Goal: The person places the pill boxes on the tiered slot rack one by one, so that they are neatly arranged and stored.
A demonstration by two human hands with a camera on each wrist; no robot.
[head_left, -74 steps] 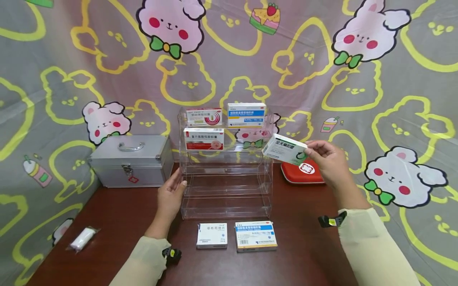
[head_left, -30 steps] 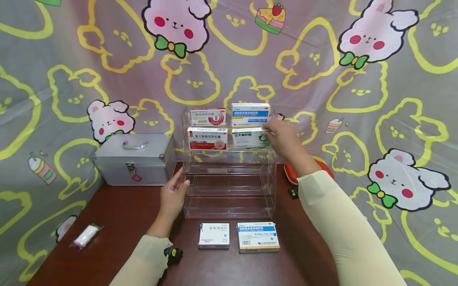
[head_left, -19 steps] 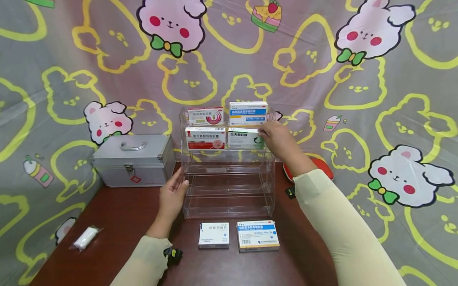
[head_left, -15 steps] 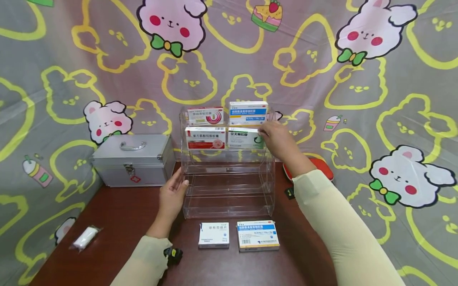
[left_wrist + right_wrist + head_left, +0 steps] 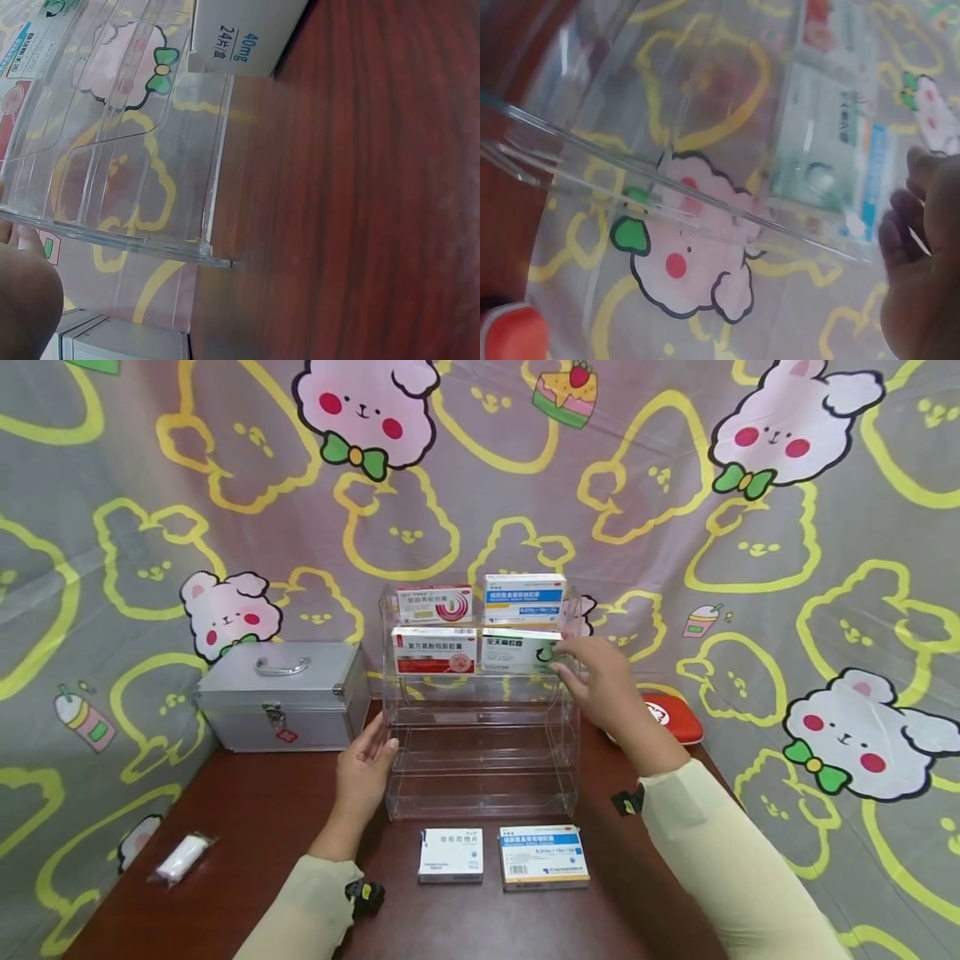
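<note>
Your see-through rack (image 5: 480,806) holds a white box (image 5: 513,653) with green bits, second row down on the right. A bunny cloth (image 5: 517,497) hangs behind the shiny red-brown table (image 5: 277,827). The box faces you, long side running left to right; your left hand (image 5: 363,772) rests its fingers on the rack's side, while your right hand (image 5: 603,681), fingers loose, holds nothing by the box's right end.

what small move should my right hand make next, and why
Probably draw the right hand back from the green-and-white box: it sits in the rack beside a red-and-white box, while a white box lies on the table in front.
</note>
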